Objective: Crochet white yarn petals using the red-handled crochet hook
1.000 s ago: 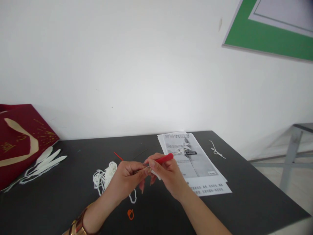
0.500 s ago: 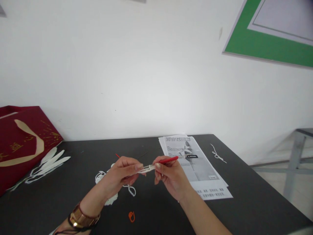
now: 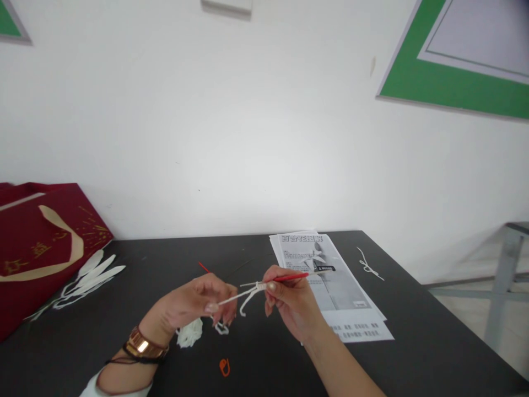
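My right hand (image 3: 285,289) pinches a red-handled crochet hook (image 3: 291,277) together with a small white crocheted piece (image 3: 260,286). The hook's thin tip points left, and a short white tail curls down from the piece. To the left, my left hand (image 3: 202,300) grips the white yarn (image 3: 232,298), which runs taut between thumb and finger to the piece. A ball of white yarn (image 3: 190,333) lies on the table below my left hand, partly hidden by it. An orange stitch marker (image 3: 224,367) rests nearer the front.
On the black table (image 3: 264,364) are printed sheets (image 3: 347,292) at the right and a knotted white string (image 3: 367,267) beyond them. White leaf-shaped pieces (image 3: 93,275) lie by a dark red bag (image 3: 41,242) at left. A wall stands behind.
My left hand has let go of the crocheted piece and moved left and down, drawing the yarn out straight. The hook's tip and the short tail now show. The view has tilted slightly upward.
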A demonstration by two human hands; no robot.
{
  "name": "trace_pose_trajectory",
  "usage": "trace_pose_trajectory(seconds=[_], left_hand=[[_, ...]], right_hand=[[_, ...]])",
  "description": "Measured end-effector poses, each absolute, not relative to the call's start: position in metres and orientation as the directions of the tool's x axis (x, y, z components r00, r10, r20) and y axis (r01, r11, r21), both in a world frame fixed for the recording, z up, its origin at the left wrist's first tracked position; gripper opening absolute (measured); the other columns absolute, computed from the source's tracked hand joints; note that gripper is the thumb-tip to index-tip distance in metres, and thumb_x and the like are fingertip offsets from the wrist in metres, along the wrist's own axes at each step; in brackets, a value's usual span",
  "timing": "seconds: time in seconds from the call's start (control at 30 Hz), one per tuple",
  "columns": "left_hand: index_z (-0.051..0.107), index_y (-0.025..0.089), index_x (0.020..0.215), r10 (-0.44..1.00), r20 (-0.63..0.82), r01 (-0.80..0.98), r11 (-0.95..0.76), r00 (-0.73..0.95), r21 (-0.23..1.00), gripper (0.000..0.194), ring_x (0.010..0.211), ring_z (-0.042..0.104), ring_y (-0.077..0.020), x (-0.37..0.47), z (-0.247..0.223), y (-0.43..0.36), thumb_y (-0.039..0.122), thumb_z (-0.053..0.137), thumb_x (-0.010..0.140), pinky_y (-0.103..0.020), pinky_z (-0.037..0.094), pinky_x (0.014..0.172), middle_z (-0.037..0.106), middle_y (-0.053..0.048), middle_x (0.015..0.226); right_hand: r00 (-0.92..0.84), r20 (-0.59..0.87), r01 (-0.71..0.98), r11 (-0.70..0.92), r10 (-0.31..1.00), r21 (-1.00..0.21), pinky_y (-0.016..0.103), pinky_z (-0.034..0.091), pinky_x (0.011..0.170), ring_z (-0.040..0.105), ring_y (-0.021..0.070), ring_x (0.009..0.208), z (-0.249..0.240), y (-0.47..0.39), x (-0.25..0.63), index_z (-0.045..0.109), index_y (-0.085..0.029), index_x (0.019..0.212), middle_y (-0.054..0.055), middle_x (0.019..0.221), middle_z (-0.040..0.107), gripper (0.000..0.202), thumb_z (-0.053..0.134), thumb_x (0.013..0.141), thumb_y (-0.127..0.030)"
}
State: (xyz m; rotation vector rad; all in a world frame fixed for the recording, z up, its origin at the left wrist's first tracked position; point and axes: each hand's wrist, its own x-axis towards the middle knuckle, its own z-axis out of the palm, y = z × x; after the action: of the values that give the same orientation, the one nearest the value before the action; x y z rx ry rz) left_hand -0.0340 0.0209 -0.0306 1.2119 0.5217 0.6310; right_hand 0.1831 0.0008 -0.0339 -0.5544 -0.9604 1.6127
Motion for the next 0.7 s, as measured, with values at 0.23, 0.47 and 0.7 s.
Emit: trace_pose_trajectory(seconds=[0.23, 0.47, 0.7], left_hand=[[0.068, 0.015, 0.096, 0.807, -0.022, -0.414, 0.326, 0.590, 0.850, 0.030, 0.088, 0.058, -0.0229, -0.014, -0.028, 0.025, 0.039, 0.053, 0.088, -0.035, 0.049, 0.073, 0.061, -0.012, 0.097], [0.067, 0.012, 0.089, 0.838, -0.018, -0.531, 0.362, 0.545, 0.766, 0.033, 0.081, 0.057, -0.0195, 0.021, -0.006, 0.021, 0.034, 0.043, 0.093, -0.031, 0.048, 0.070, 0.060, -0.010, 0.090], [0.068, 0.008, 0.098, 0.874, 0.007, -0.609, 0.333, 0.486, 0.720, 0.036, 0.088, 0.057, -0.0232, 0.029, 0.023, 0.010, 0.033, 0.041, 0.095, -0.033, 0.049, 0.072, 0.062, -0.013, 0.095]], right_hand=[[-0.254, 0.167, -0.576, -0.010, 0.953, -0.817, 0.018, 0.051, 0.039, 0.054, 0.0070, 0.044, -0.033, 0.001, 0.183, 0.075, -0.016, 0.069, -0.003, 0.059, 0.056, 0.008, 0.081, 0.067, -0.020], [-0.258, 0.176, -0.569, -0.002, 0.950, -0.822, 0.018, 0.051, 0.036, 0.053, 0.0066, 0.041, -0.024, 0.001, 0.184, 0.075, -0.016, 0.069, -0.004, 0.059, 0.057, 0.012, 0.084, 0.064, -0.023], [-0.276, 0.181, -0.542, 0.003, 0.944, -0.840, 0.017, 0.050, 0.036, 0.052, 0.0065, 0.041, -0.006, 0.003, 0.189, 0.074, -0.014, 0.068, -0.002, 0.056, 0.060, 0.010, 0.082, 0.067, -0.021]])
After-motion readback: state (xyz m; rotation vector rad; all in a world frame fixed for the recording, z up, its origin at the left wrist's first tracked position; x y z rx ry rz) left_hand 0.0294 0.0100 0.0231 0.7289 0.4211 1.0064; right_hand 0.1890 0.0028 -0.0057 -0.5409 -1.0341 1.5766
